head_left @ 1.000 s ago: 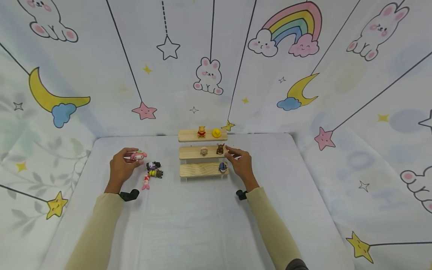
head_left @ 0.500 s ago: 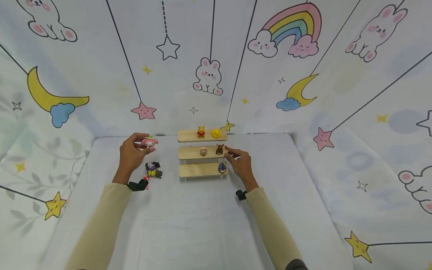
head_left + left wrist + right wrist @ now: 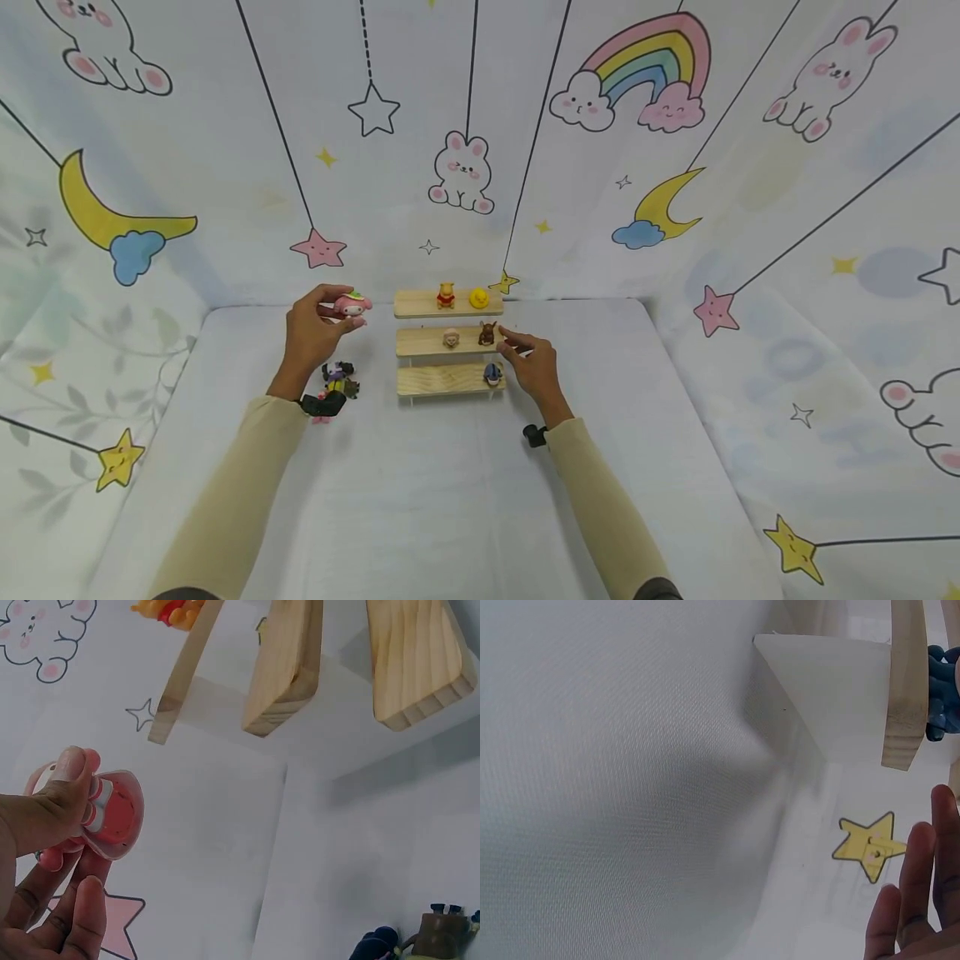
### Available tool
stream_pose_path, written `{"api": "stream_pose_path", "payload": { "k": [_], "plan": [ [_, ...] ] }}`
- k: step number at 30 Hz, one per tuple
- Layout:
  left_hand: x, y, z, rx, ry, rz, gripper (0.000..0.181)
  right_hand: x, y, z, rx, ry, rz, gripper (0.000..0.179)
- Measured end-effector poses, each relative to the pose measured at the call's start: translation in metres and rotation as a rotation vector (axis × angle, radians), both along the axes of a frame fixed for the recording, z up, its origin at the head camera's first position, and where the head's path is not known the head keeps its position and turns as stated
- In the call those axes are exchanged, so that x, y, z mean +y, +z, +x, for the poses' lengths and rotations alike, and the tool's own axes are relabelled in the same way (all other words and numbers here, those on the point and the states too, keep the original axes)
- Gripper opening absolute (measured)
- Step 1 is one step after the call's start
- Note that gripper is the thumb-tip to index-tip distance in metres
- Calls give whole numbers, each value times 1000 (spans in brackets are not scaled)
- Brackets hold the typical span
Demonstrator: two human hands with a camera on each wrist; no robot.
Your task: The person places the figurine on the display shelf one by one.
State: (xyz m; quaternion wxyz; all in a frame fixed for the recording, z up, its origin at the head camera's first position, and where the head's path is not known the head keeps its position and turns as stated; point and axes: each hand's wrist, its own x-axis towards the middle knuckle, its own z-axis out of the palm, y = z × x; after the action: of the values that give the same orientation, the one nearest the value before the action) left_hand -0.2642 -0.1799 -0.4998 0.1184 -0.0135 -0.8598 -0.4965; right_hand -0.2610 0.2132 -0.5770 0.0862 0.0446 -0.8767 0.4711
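My left hand (image 3: pixel 311 327) pinches a pink figurine (image 3: pixel 351 307) between thumb and fingers, left of a three-tier wooden shelf (image 3: pixel 427 380). In the left wrist view its pink base (image 3: pixel 124 814) faces the camera. My right hand (image 3: pixel 534 363) is at the right end of the middle tier, fingertips close beside a brown figurine (image 3: pixel 487 333). The right wrist view shows those fingers (image 3: pixel 917 862) fairly straight, the thumb out of sight. A pale figurine (image 3: pixel 451 338) sits on the same tier, and a blue figurine (image 3: pixel 492 374) stands on the lowest tier.
On the top tier are a bear figurine (image 3: pixel 446 295) in red and a yellow duck (image 3: pixel 479 297). Figurines lie on the white table (image 3: pixel 450 500) below my left wrist, among them a purple-black one (image 3: pixel 339 370). A printed cloth wall (image 3: pixel 262 150) rises behind.
My left hand has carried the pink figurine right and farther back, toward the shelf. Its wrist now covers part of the lying figurines. The right hand has stayed in place.
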Motion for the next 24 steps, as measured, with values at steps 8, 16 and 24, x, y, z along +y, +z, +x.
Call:
{"api": "stream_pose_path", "payload": {
  "k": [8, 16, 24],
  "plan": [
    [16, 6, -6, 38, -2, 29, 53, 1, -3, -1, -3, -8, 5, 40],
    [32, 11, -12, 98, -31, 50, 52, 2, -3, -1, -2, -6, -1, 39],
    [48, 11, -20, 149, -48, 55, 51, 2, -4, -2, 2, 3, -1, 41]
  ]
}}
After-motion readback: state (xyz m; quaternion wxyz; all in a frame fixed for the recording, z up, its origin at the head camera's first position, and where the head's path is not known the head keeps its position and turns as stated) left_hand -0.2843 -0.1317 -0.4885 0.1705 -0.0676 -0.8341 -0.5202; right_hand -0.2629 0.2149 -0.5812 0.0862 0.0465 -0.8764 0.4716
